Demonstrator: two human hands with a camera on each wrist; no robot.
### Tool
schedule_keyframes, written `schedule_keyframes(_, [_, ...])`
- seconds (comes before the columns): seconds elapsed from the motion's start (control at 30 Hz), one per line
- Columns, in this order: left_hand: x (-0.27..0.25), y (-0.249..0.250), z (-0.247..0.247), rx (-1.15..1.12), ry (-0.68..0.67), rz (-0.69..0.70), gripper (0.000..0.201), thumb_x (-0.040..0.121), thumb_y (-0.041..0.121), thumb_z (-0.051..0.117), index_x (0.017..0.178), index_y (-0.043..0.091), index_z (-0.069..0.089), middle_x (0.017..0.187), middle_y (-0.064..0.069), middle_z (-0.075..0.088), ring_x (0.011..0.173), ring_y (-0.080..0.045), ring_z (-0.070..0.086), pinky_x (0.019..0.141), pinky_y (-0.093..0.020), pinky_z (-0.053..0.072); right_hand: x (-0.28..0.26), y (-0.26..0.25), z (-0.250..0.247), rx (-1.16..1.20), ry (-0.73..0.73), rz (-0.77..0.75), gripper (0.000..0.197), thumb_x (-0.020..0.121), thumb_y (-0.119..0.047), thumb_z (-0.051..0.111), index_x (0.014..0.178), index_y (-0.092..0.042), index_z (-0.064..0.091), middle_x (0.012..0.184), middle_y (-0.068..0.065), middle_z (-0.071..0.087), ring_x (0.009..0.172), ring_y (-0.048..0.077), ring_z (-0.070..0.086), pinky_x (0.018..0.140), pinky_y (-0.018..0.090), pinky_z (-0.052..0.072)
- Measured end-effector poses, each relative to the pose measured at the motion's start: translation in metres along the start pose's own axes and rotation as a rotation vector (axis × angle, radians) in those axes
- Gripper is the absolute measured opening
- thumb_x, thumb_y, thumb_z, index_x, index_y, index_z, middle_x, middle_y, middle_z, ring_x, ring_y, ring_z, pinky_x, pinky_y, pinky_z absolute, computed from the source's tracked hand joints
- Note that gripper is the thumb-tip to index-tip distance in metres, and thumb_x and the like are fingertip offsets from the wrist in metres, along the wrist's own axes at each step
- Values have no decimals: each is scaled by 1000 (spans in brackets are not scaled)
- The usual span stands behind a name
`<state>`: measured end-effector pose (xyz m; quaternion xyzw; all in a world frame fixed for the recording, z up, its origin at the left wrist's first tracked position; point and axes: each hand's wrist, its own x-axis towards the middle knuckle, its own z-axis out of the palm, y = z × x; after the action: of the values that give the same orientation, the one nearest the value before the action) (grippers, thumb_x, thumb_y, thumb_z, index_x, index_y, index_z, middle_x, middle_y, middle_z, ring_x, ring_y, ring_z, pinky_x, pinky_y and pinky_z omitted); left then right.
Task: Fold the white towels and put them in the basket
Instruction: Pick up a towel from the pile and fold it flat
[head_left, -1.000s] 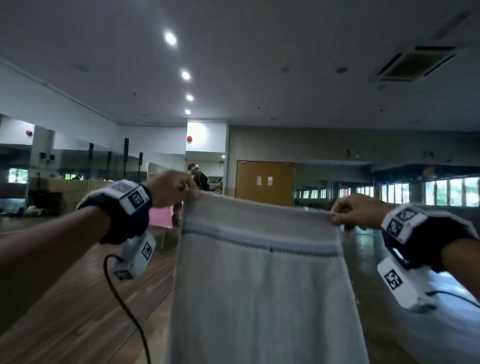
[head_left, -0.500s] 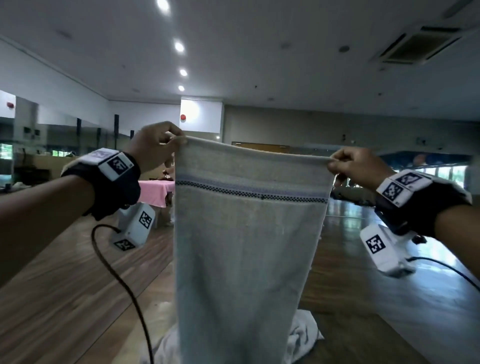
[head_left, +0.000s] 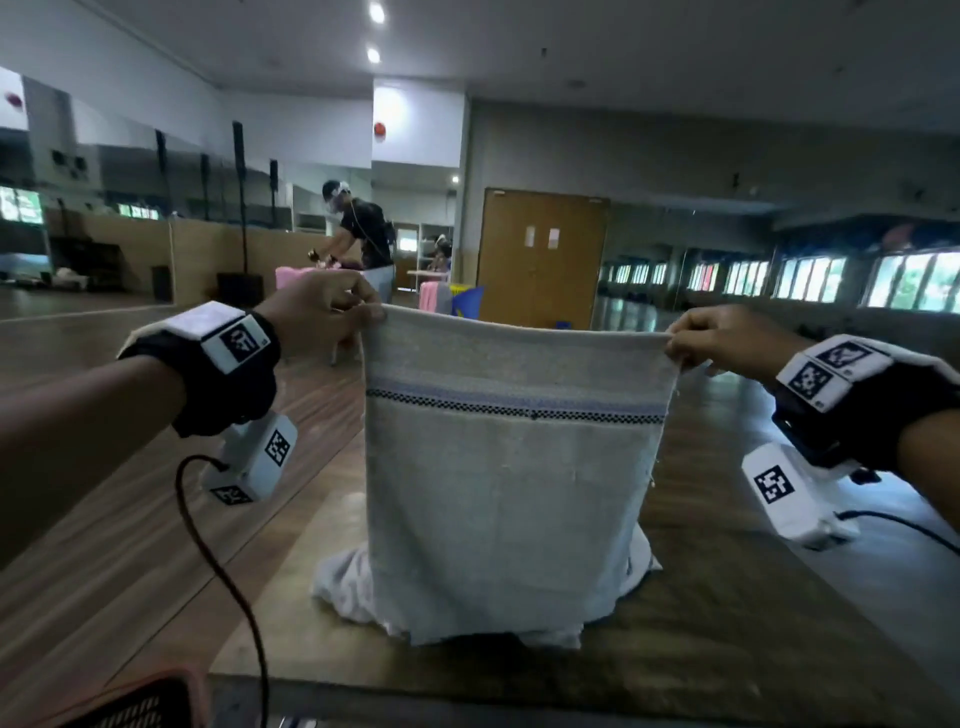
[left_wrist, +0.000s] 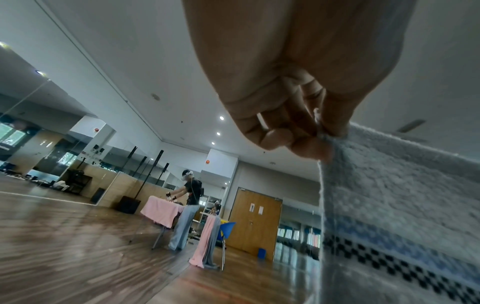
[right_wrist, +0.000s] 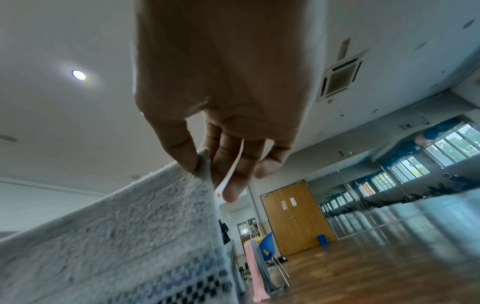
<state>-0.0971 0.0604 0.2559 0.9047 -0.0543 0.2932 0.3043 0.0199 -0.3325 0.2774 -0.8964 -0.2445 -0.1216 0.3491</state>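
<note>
We find the white terry towel with a blue and black checked band (head_left: 511, 467) hanging full width above the brown wooden worktop (head_left: 701, 639). Our left hand (head_left: 317, 314) pinches its upper left corner, our right hand (head_left: 727, 338) its upper right corner. Against half a second ago, the towel hangs lower, its hem now meeting the crumpled white cloth heap (head_left: 343, 582). A red-rimmed mesh basket (head_left: 150, 696) now shows near left.
</note>
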Motion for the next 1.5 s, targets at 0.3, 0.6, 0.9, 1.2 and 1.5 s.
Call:
schedule_keyframes(0.3, [-140, -124, 161, 263, -711, -152, 14, 93, 11, 50, 84, 22, 52, 79, 1, 63, 71, -17, 62, 64, -21, 42, -71, 128, 164, -278, -803, 234, 20, 89, -9, 55, 71, -16, 56, 69, -3, 61, 65, 13, 62, 54, 18, 45])
schedule_keyframes(0.6, [-239, -173, 243, 530, -626, 193, 26, 69, 22, 77, 90, 22, 63, 115, 3, 66, 101, -18, 64, 75, -31, 50, -155, 200, 282, -565, -549, -116, 23, 85, -19, 56, 105, -10, 61, 140, 8, 48, 131, 23, 40, 104, 38, 35])
schedule_keyframes(0.9, [-222, -170, 248, 354, -550, -20, 5, 93, 16, 44, 96, 19, 46, 76, 2, 56, 72, -27, 54, 67, -31, 19, -185, 207, 293, -310, -157, -5, 10, 80, -10, 60, 84, -18, 56, 80, 1, 59, 79, 27, 56, 77, 35, 34])
schedule_keyframes(1.2, [-199, -145, 275, 452, -669, 38, 21, 84, 13, 45, 104, 17, 49, 87, -2, 64, 73, -25, 56, 60, -30, 38, -159, 194, 309, -357, -277, -76, 14, 87, -15, 53, 101, -17, 55, 134, 1, 50, 127, 19, 43, 102, 42, 27])
schedule_keyframes(1.5, [-214, -149, 264, 473, -725, 25, 12, 92, 21, 42, 103, 24, 46, 80, 1, 63, 66, -22, 53, 56, -28, 32, -178, 190, 308, -371, -393, -87, 11, 90, -21, 52, 99, -26, 56, 106, -9, 62, 103, 12, 54, 95, 33, 28])
